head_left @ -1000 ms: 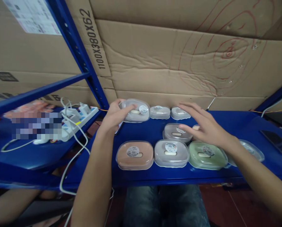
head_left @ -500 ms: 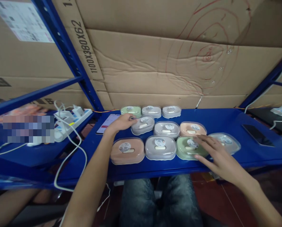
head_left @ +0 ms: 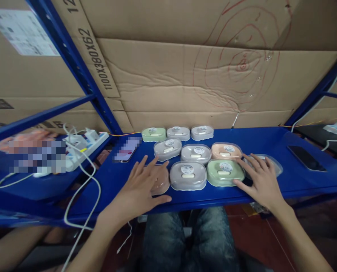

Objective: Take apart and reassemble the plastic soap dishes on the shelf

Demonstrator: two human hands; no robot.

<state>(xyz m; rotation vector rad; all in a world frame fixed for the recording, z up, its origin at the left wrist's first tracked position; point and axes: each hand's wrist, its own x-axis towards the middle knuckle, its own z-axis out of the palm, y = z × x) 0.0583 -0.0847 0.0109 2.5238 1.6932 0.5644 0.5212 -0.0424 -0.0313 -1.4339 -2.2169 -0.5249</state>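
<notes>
Head view: left hand point(head_left: 141, 187) lies flat with fingers spread on the pink box point(head_left: 160, 183) at the front-left of the blue shelf point(head_left: 270, 140); right hand point(head_left: 261, 181), fingers also apart, covers the clear box point(head_left: 276, 166) beside the green box point(head_left: 225, 172). Looks like squaring up the front row of lidded boxes; next move likely needs both end boxes nudged level with the grey box point(head_left: 188, 175).

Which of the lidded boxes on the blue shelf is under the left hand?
The pink box at the left end of the front row: the left hand lies flat across it. The grey box and the green box beside it are uncovered.
</notes>
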